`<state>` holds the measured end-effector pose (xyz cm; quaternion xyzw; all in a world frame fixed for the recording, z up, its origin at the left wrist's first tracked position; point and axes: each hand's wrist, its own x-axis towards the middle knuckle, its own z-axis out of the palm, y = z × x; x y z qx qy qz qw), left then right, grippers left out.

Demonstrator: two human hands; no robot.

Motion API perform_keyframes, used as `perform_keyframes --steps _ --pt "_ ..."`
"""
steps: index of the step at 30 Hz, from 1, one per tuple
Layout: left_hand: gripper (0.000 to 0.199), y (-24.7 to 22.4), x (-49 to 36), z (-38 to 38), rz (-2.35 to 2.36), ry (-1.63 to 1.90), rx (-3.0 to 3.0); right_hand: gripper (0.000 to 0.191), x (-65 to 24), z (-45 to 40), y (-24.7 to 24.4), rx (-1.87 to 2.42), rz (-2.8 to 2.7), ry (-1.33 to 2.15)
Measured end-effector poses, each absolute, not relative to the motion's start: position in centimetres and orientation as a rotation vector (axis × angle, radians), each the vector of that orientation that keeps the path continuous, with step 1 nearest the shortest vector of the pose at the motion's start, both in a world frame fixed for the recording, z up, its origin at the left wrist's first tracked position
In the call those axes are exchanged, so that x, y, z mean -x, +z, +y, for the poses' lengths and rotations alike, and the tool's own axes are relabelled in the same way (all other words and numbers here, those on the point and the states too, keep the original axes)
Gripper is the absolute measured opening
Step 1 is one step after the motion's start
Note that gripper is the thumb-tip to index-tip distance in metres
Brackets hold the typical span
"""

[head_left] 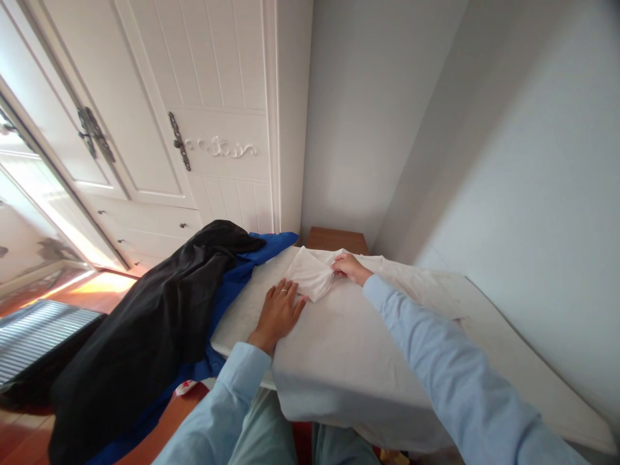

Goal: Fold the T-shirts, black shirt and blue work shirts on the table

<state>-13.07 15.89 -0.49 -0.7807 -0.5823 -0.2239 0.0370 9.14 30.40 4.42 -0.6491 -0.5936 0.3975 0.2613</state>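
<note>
A thin white garment (349,349) is spread over a padded board (237,316) that looks like an ironing board, and it drapes over the near edge. Its far left part, shaped like a short sleeve, is creased. My left hand (278,313) lies flat at the near left edge of that creased part, fingers stretched and a ring on one. Farther right, my right hand (349,267) pinches the creased fabric between thumb and fingers. The fingertips of the right hand are partly hidden by the cloth.
Black cloth (159,323) and blue cloth (227,290) hang in a heap left of the board. A white wardrobe (227,77) stands behind, with a small brown wooden top (336,241) beside it. A grey wall (547,194) runs along the right.
</note>
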Motion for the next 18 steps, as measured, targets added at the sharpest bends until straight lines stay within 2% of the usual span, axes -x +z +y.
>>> perform_keyframes --steps 4,9,14,18 --pt "0.053 -0.7 13.3 16.1 -1.757 -0.739 2.391 0.019 -9.3 30.3 5.1 1.732 -1.493 1.23" --pt "0.044 -0.9 13.2 16.3 -1.724 -0.801 2.35 0.032 -10.1 30.0 5.4 1.757 -1.393 1.177" --pt "0.039 -0.7 13.1 16.2 -1.713 -0.784 2.352 0.015 -10.4 29.5 5.3 1.828 -1.41 1.205" --pt "0.038 -0.6 13.1 16.1 -1.718 -0.738 2.366 0.021 -10.6 29.2 5.4 1.852 -1.495 1.258"
